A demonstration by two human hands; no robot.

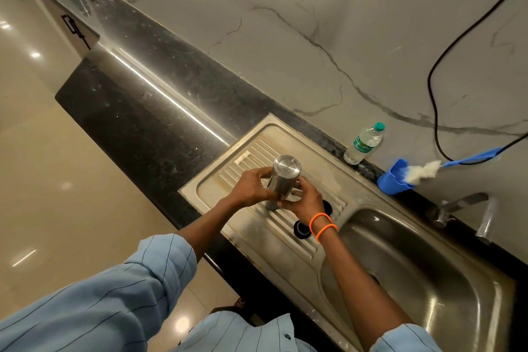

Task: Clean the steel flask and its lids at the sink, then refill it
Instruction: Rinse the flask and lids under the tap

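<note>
The steel flask stands upside down on the ribbed drainboard, its flat base facing up. My left hand grips its left side. My right hand, with orange bands at the wrist, holds its lower right side. Two dark round lids lie on the drainboard: one just left of my right wrist, the other partly hidden behind that hand.
The sink basin lies to the right, with the tap at its far edge. A plastic water bottle stands by the wall. A blue cup holds a blue-handled bottle brush. A black cable hangs down the wall.
</note>
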